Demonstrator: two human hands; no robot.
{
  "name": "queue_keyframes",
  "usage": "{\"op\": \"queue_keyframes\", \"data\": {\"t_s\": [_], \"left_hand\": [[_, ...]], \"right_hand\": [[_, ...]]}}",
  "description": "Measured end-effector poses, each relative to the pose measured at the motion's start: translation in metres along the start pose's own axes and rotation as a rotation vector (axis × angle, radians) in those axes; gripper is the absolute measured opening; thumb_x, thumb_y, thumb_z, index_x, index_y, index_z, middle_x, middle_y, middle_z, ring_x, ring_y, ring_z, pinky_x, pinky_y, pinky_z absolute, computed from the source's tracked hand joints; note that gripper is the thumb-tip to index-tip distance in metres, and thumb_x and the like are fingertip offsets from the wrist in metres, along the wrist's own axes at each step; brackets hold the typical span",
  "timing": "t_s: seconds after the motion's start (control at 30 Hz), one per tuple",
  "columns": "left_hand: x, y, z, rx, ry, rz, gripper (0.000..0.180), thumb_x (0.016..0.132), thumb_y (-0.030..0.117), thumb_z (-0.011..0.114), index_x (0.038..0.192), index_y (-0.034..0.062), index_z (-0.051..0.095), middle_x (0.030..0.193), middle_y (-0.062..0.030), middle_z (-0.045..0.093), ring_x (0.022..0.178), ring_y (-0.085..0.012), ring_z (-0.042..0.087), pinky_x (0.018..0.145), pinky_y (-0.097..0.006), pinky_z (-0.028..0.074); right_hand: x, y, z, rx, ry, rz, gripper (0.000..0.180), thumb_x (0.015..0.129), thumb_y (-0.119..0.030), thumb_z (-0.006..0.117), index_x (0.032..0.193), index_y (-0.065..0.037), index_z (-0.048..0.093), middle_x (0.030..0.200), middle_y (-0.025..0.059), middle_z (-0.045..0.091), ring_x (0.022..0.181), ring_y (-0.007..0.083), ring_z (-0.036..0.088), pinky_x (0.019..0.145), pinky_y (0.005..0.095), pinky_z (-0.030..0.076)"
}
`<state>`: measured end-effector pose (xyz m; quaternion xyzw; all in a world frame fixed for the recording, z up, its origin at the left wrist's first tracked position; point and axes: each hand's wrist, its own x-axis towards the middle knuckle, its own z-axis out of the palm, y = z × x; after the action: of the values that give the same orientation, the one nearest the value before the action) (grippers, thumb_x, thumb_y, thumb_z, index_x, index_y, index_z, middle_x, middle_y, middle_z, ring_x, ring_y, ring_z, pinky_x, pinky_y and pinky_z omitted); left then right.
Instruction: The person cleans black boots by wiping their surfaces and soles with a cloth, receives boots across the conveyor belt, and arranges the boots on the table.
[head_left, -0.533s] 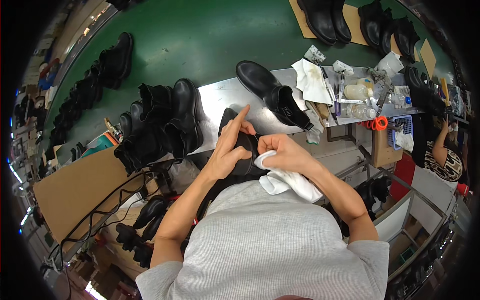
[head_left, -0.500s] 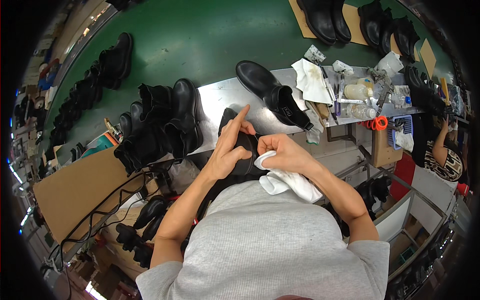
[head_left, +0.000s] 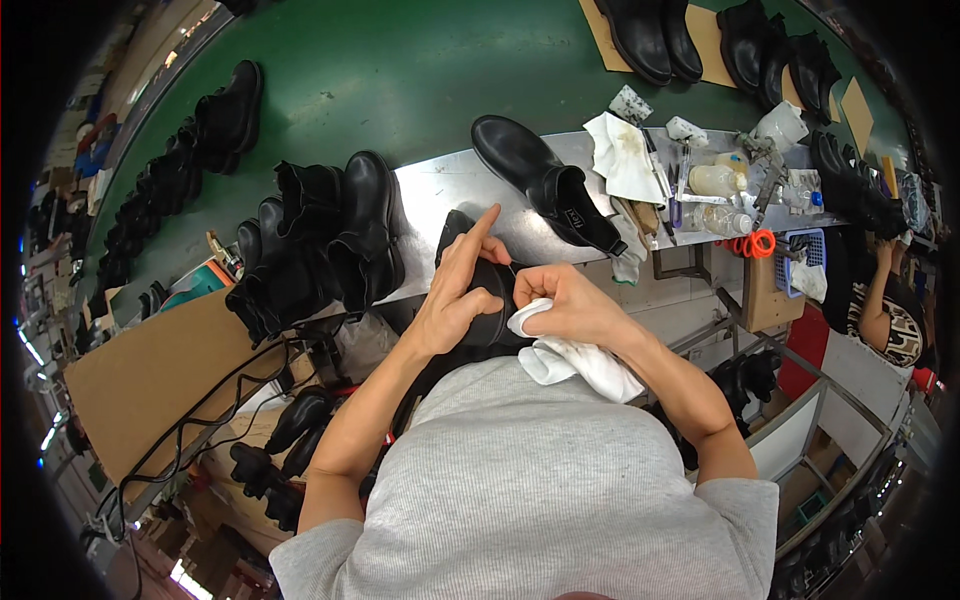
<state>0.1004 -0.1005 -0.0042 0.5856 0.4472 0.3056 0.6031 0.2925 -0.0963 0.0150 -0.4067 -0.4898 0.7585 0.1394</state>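
Close against my body is a black boot (head_left: 487, 325), partly hidden by my hands. My left hand (head_left: 455, 300) grips it, thumb bent over its side and index finger stretched out. My right hand (head_left: 568, 305) is closed round a bunched white cloth (head_left: 575, 368) that hangs below the palm. Its pinched fingertips are at the boot's right side, where a thin dark tip shows; I cannot tell what it is. Beyond my hands another black boot (head_left: 540, 175) lies on the metal bench edge (head_left: 430, 190), toe pointing far left.
Several black boots (head_left: 365, 220) stand left on the bench, near a cardboard sheet (head_left: 160, 380) and dark cables. At right are a stained white cloth (head_left: 625, 160), pens, bottles (head_left: 715, 182) and an orange coil (head_left: 760, 244). Another person's arm (head_left: 877, 300) shows far right. More boots stand on the green surface (head_left: 380, 80).
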Motion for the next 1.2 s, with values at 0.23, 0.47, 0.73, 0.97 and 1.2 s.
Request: {"op": "queue_keyframes", "data": {"t_s": [0.23, 0.47, 0.73, 0.97, 1.2], "left_hand": [[-0.001, 0.002, 0.001, 0.027, -0.010, -0.011, 0.091, 0.055, 0.018, 0.054, 0.142, 0.0058, 0.027, 0.097, -0.0104, 0.050, 0.095, -0.0236, 0.046, 0.096, -0.034, 0.029], [0.000, 0.001, 0.001, -0.017, 0.012, 0.002, 0.091, 0.055, 0.018, 0.054, 0.141, 0.0056, 0.029, 0.097, -0.0102, 0.050, 0.094, -0.0232, 0.046, 0.097, -0.035, 0.029], [-0.001, 0.001, 0.001, -0.003, 0.007, -0.008, 0.091, 0.055, 0.019, 0.054, 0.141, 0.0067, 0.029, 0.097, -0.0100, 0.050, 0.095, -0.0233, 0.046, 0.097, -0.035, 0.029], [-0.002, 0.000, 0.000, 0.013, 0.009, 0.009, 0.090, 0.055, 0.019, 0.054, 0.141, 0.0055, 0.029, 0.097, -0.0101, 0.050, 0.095, -0.0234, 0.046, 0.097, -0.034, 0.029], [-0.005, 0.001, 0.002, 0.006, -0.002, 0.005, 0.090, 0.055, 0.020, 0.053, 0.141, 0.0048, 0.029, 0.097, -0.0108, 0.050, 0.095, -0.0237, 0.046, 0.096, -0.034, 0.030]], "right_hand": [[0.002, 0.006, 0.001, 0.104, 0.025, 0.038, 0.008, 0.070, -0.008, 0.057, 0.069, -0.006, 0.050, 0.062, -0.0065, 0.045, 0.056, 0.0012, 0.040, 0.051, 0.0186, 0.029], [0.003, 0.003, 0.002, 0.174, 0.084, 0.091, 0.009, 0.068, -0.008, 0.059, 0.069, -0.006, 0.050, 0.062, -0.0060, 0.045, 0.057, 0.0017, 0.040, 0.051, 0.0190, 0.029], [0.001, 0.004, 0.002, 0.165, 0.059, 0.087, 0.007, 0.069, -0.007, 0.057, 0.070, -0.006, 0.050, 0.063, -0.0061, 0.046, 0.057, 0.0007, 0.039, 0.051, 0.0183, 0.028], [0.005, 0.012, 0.001, 0.303, 0.072, 0.078, 0.007, 0.070, -0.006, 0.058, 0.072, -0.006, 0.051, 0.064, -0.0059, 0.048, 0.058, 0.0003, 0.042, 0.051, 0.0171, 0.030], [0.003, 0.019, 0.004, 0.216, 0.021, 0.023, 0.007, 0.071, -0.008, 0.058, 0.071, -0.007, 0.051, 0.063, -0.0066, 0.047, 0.057, 0.0002, 0.041, 0.050, 0.0173, 0.029]]}}
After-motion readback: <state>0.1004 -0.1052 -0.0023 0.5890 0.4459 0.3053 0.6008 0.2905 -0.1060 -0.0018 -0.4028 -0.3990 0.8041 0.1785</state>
